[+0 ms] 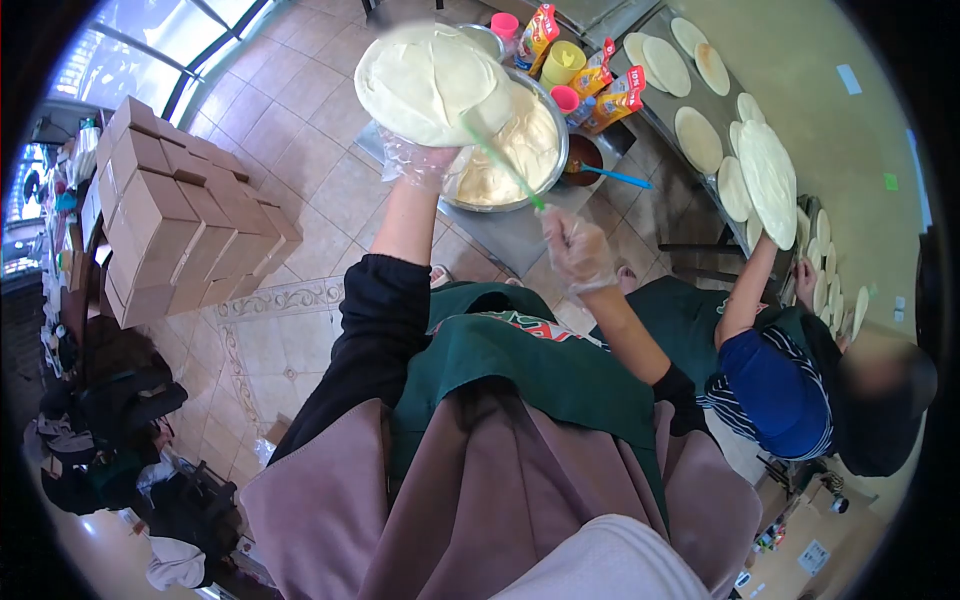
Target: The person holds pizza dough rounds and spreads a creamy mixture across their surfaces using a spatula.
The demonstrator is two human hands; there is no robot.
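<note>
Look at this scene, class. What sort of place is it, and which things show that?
Probably a small food-making workshop: a large bowl of creamy mixture, many flat, bread-like rounds laid out, and stacked cardboard boxes.

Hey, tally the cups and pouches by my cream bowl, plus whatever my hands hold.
Pink cups: 2
Yellow cup: 1
Orange pouches: 3
Cream-covered round, left hand: 1
Green spreader, right hand: 1
Total: 8
</note>
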